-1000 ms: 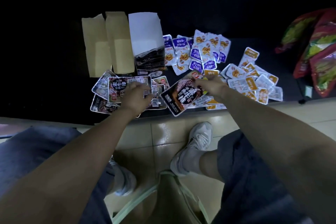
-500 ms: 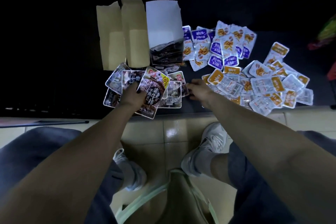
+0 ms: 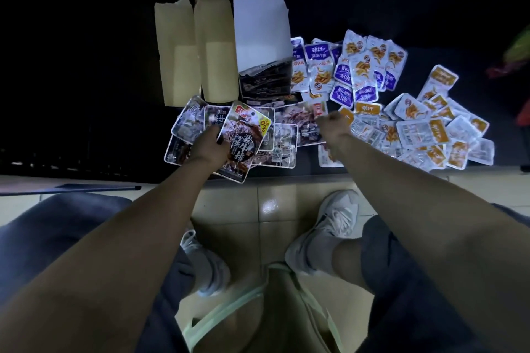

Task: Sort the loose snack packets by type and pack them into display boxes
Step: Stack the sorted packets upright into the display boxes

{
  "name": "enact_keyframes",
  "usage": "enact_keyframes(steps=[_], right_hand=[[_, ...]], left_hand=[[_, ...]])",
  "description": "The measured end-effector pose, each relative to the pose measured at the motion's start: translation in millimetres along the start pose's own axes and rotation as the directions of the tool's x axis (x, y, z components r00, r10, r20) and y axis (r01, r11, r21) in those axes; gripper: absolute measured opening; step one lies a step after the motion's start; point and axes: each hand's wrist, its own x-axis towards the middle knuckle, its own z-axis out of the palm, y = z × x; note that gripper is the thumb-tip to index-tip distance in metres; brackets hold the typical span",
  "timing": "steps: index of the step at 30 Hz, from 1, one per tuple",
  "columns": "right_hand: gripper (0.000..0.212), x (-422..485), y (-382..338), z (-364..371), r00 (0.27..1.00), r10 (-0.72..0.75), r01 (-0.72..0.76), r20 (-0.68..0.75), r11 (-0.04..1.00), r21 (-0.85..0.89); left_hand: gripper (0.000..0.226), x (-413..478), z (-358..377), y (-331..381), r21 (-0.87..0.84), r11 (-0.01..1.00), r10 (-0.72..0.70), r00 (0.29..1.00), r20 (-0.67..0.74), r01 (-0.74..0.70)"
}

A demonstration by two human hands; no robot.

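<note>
black glossy packet (image 3: 246,137) in left grip (image 3: 210,148)

Dim, harshly front-lit scene, black surroundings, glare on floor tile, wide-angle edge distortion.

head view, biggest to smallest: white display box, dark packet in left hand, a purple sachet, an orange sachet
1. White cardboard display box
2. Dark printed foil packet in the left hand
3. Purple-labelled sachet and orange-labelled sachet: look alike, unranked
</note>
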Motion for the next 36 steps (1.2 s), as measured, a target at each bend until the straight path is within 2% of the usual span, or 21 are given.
enact_keyframes(steps=[2, 5, 7, 9, 11, 13, 15, 18, 19, 21, 22, 24, 26, 29, 33, 36], right_hand=[[0.019, 0, 0, -20, 0.996, -0.036, 0.037, -0.086, 0.999, 0.011], [0.017, -5, 2, -51, 0.980, -0.083, 0.091, -0.182, 0.995, 0.034], [0.012, -12, 1, -68, 0.968, -0.059, 0.084, -0.244, 0.992, 0.092], [0.028, -20, 0, -83, 0.961, -0.019, 0.070, -0.277, 0.982, 0.175], [0.021, -28, -2, -91, 0.978, 0.014, 0.031, -0.207, 0.977, 0.213], [0.020, -34, -2, -92, 0.999, 0.036, -0.030, -0.032, 0.983, 0.182], [0.030, -42, -3, -87, 0.991, 0.034, -0.059, 0.129, 0.979, 0.195], [0.060, -50, -6, -77, 0.970, 0.003, -0.054, 0.241, 0.977, 0.205], [0.058, -53, -8, -74, 0.961, -0.010, -0.043, 0.275, 0.982, 0.186], [0.034, -56, -12, -70, 0.935, -0.029, -0.012, 0.354, 0.994, 0.113], [0.029, -59, -14, -69, 0.917, -0.035, 0.002, 0.398, 0.997, 0.081], [0.037, -62, -19, -70, 0.868, -0.031, -0.005, 0.495, 0.997, 0.071], [0.027, -65, -23, -69, 0.807, -0.038, 0.020, 0.590, 0.999, 0.037], [0.018, -66, -21, -62, 0.797, -0.101, 0.118, 0.595, 0.993, 0.011], [0.014, -68, -22, -50, 0.795, -0.101, 0.088, 0.598, 0.995, 0.051], [0.013, -68, -26, -40, 0.787, -0.084, 0.051, 0.611, 0.996, 0.072]], left_hand=[[0.023, -3, 1, 6, 0.008, 1.000, 0.013, 1.000, 0.028, -0.013], [0.049, -11, 2, 16, 0.005, 0.999, 0.037, 0.998, 0.053, -0.037], [0.054, -17, 3, 23, -0.014, 0.999, 0.046, 0.998, 0.051, -0.046], [0.051, -25, 4, 31, -0.031, 0.999, 0.025, 0.999, 0.041, -0.024], [0.043, -30, 5, 36, -0.069, 0.998, 0.005, 1.000, 0.027, -0.003], [0.038, -34, 6, 40, -0.097, 0.995, 0.008, 1.000, 0.024, -0.005], [0.041, -38, 6, 46, -0.103, 0.994, 0.035, 0.999, 0.042, -0.030], [0.050, -46, 4, 52, -0.077, 0.989, 0.133, 0.987, 0.093, -0.126], [0.053, -46, 4, 51, -0.049, 0.986, 0.165, 0.980, 0.111, -0.160], [0.057, -46, 2, 48, 0.003, 0.979, 0.203, 0.969, 0.145, -0.205], [0.058, -47, 1, 47, 0.019, 0.978, 0.201, 0.968, 0.152, -0.207], [0.058, -48, 1, 44, 0.017, 0.982, 0.184, 0.968, 0.169, -0.190], [0.055, -47, -1, 42, -0.012, 0.986, 0.164, 0.971, 0.175, -0.165], [0.046, -45, -4, 42, -0.077, 0.990, 0.128, 0.976, 0.179, -0.115], [0.040, -53, -3, 50, -0.210, 0.972, 0.146, 0.968, 0.204, -0.103], [0.044, -55, 5, 48, -0.248, 0.949, 0.245, 0.948, 0.202, -0.192]])
